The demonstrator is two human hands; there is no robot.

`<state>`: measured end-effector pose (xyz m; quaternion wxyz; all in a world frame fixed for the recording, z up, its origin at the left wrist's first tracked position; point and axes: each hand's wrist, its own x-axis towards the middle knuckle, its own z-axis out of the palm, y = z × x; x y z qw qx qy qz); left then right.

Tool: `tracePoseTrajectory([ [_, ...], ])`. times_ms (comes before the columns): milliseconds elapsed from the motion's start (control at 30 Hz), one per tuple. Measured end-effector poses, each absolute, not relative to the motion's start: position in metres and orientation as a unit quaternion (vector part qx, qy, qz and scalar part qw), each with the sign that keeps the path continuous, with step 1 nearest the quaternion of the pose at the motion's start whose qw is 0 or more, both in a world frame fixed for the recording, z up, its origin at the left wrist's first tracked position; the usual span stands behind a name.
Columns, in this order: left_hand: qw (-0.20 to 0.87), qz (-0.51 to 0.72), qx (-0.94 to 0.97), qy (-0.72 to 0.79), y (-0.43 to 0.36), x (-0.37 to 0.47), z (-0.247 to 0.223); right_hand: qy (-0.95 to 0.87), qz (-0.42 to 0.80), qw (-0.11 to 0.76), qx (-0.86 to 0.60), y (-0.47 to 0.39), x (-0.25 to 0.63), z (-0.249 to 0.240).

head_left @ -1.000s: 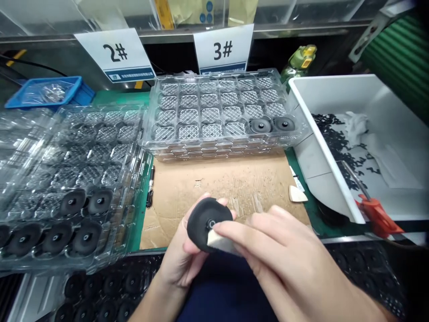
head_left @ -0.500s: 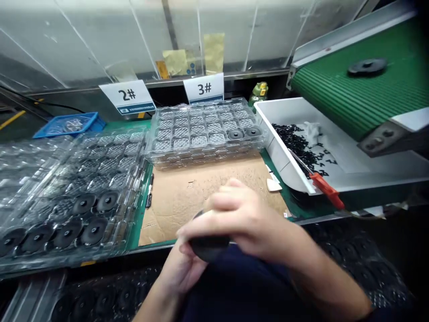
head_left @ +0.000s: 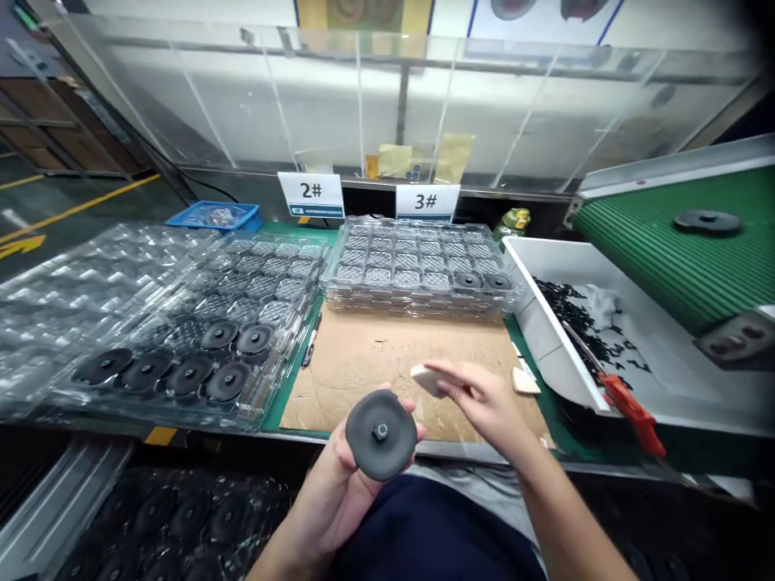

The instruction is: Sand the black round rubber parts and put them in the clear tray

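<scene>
In my left hand (head_left: 348, 496) is a round black rubber part (head_left: 383, 452), its face up with a metal nut at the centre. My right hand (head_left: 478, 395) pinches a small white block (head_left: 427, 380) above the cardboard sheet (head_left: 375, 363), just right of the black part. Farther off, a clear tray stack (head_left: 417, 262) holds two black parts at its front right. The left clear tray (head_left: 242, 311) carries several similar parts in its front rows. A second pale block (head_left: 525, 381) lies at the cardboard's right edge.
A white bin (head_left: 659, 339) with small black pieces stands at right, a red-handled tool (head_left: 633, 411) across its rim. A green conveyor (head_left: 666, 258) bears one black part. A marker (head_left: 311, 343) lies left; a blue basket (head_left: 254, 216) sits behind.
My hands have moved apart. The black part, earlier mostly covered by my right hand, now shows its face in my left. The white block now shows in my right hand. The view has tilted up.
</scene>
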<state>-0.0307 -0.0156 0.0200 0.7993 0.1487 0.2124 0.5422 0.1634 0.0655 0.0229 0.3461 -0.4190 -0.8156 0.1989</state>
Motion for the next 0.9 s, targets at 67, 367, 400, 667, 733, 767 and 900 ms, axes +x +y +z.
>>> tracePoseTrajectory([
  [67, 0.797, 0.546, 0.134, 0.219, -0.011, -0.034, 0.015, -0.828, 0.202, 0.337, -0.400, 0.066, 0.163, -0.011],
  [367, 0.803, 0.543, 0.042, 0.241, 0.021, -0.026, -0.012, -0.828, 0.197, 0.276, -0.447, 0.060, 0.153, -0.065],
  [400, 0.801, 0.544, 0.028, 0.248, 0.025, -0.024, -0.013, -0.825, 0.201, 0.268, -0.456, 0.062, 0.154, -0.065],
  [667, 0.779, 0.552, 0.011, 0.296, 0.048, -0.010, -0.015, -0.771, 0.269, 0.273, -0.509, 0.090, 0.162, -0.014],
  [733, 0.770, 0.559, 0.029, 0.306, 0.048, -0.007, -0.015, -0.744, 0.278, 0.340, -0.504, 0.087, 0.151, 0.011],
  [767, 0.769, 0.554, 0.037, 0.316, 0.048, -0.007, -0.016, -0.740, 0.279, 0.376, -0.483, 0.083, 0.144, 0.021],
  [900, 0.756, 0.534, 0.063, 0.373, 0.047, -0.010, -0.014, -0.797, 0.336, 0.328, -0.380, 0.075, 0.125, 0.041],
])
